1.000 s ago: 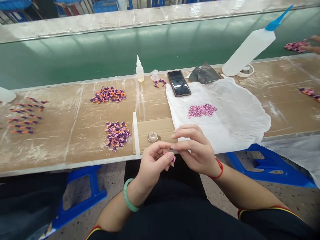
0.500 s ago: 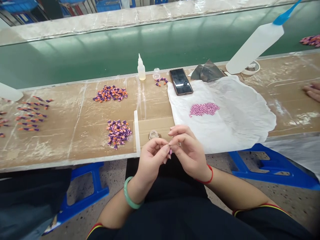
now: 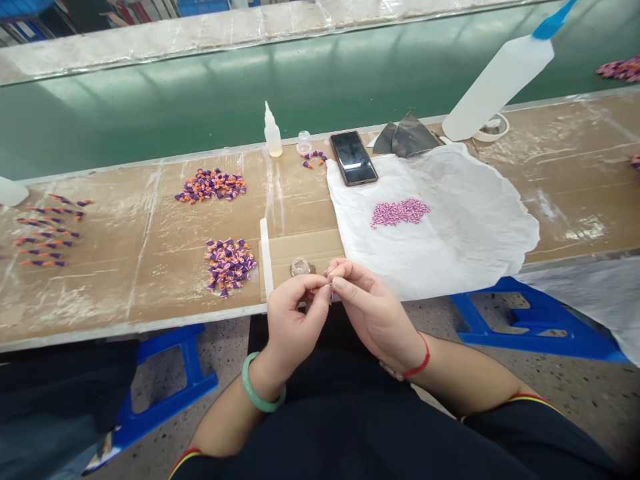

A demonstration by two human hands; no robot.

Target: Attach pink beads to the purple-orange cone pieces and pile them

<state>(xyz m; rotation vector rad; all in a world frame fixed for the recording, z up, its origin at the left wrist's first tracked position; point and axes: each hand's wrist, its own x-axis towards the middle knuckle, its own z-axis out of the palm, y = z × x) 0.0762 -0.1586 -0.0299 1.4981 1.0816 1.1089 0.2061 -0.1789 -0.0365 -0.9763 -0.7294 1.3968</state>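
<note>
My left hand [image 3: 296,317] is closed in a pinch on a small purple-and-orange piece [image 3: 331,294], mostly hidden by the fingertips. Against it, the thumb and forefinger of my right hand [image 3: 373,308] are pinched together; whatever lies between them is too small to make out. Just beyond the fingers, a little clear glass pot [image 3: 300,267] stands on a cardboard sheet [image 3: 285,248]. Left of that is a heap of purple, pink and orange pieces [image 3: 229,265]. Tiny pink bits [image 3: 400,213] lie spread on a white cloth [image 3: 450,233] to the right.
Behind are another heap of pieces [image 3: 213,185], a dropper bottle [image 3: 273,133], a clear cap [image 3: 303,142] and a phone [image 3: 354,158]. A large white bottle [image 3: 500,87] leans near a tape roll [image 3: 493,128]. Rows of pieces [image 3: 47,233] lie far left. Blue stools [image 3: 187,373] flank me.
Both hands have shifted slightly in the view, and my right fingers have folded in closer to the left fingertips. The other person's hand at the right edge has left the view.
</note>
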